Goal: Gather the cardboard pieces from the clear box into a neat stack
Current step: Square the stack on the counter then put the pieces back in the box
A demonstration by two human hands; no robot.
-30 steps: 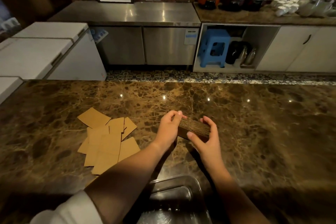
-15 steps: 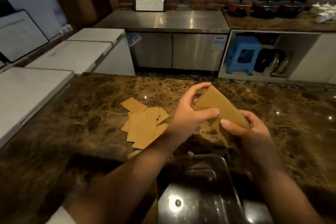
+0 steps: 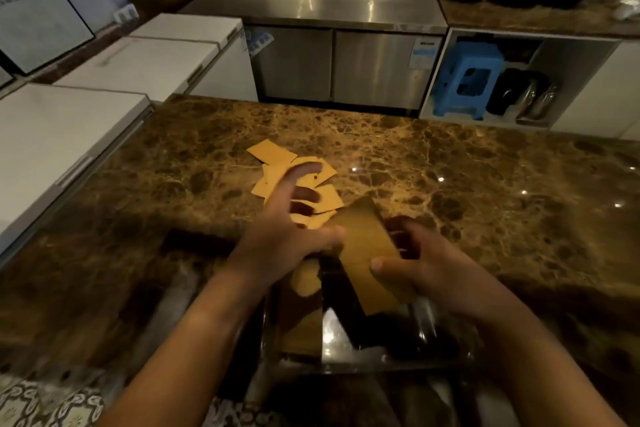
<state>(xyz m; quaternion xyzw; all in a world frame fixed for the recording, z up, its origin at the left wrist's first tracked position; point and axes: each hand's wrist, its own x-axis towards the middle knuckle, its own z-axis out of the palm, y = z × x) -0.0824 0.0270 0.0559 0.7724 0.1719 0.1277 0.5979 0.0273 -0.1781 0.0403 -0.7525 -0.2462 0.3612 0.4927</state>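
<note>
My right hand (image 3: 426, 270) grips a stack of brown cardboard pieces (image 3: 367, 246), thumb on its top face and fingers behind, and holds it tilted above the clear box (image 3: 446, 336). My left hand (image 3: 287, 232) is blurred. Its fingers spread out over several loose cardboard pieces (image 3: 273, 154) that lie scattered on the marble counter (image 3: 485, 191), and its thumb sits by the stack's left edge. At least one tan piece (image 3: 304, 281) shows at the box's left side, under my left wrist.
The clear box stands at the counter's near edge. White chest freezers (image 3: 69, 135) flank the counter on the left. Beyond the counter are a steel cabinet (image 3: 332, 55) and a blue stool (image 3: 467, 80) in an open shelf.
My left hand has let go of the stack and swung left over the loose pieces. My right hand alone now holds the stack, lower and nearer the box. The view has shifted.
</note>
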